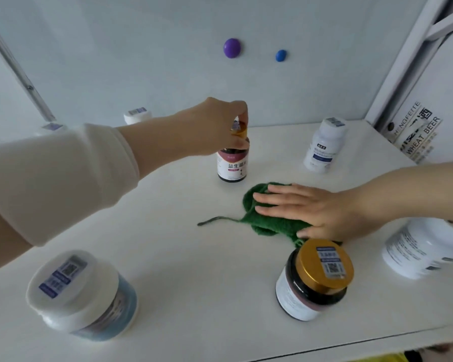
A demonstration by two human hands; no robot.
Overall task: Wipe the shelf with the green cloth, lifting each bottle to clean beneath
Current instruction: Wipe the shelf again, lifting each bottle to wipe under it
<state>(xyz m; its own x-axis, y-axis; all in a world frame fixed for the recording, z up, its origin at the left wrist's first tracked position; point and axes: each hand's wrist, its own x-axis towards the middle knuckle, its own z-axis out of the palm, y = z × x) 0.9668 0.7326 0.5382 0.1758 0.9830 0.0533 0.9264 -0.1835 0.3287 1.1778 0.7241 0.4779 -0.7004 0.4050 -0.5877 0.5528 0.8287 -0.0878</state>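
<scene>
Gripping from above, the left hand (215,126) has its fingers closed round the gold cap of a small dark glass bottle with a white and maroon label (232,163), near the middle of the white shelf (183,257), toward the back edge. Base appears to touch the shelf; can't be sure, no lift evident. The right hand (306,207) lies flat, fingers spread wide, pressing the green knitted cloth (267,220) down just right of centre. Cloth sits near the dark bottle, not touching it; a loose thread trails left.

Risks, as I judge them:
- Hold is on the cap only. A loose cap or slipping fingers could drop the bottle on lifting.
- A squat dark jar with a gold lid (314,280) stands just beside the cloth's near edge. A backward stroke could knock it toward the front edge.
- A large white bottle (424,252) sits under the right forearm at the right edge; the arm could brush it.
- The left sleeve (63,184) hangs above a wide white-lidded tub (81,296) at the front left corner.

Count: seven containers seen — the dark bottle, gold-lidded jar, tub, large white bottle, a tall white pill bottle (323,146) back right, and two white-capped ones (137,114) at back left, largely hidden by the arm. One cloth. Two hands.
</scene>
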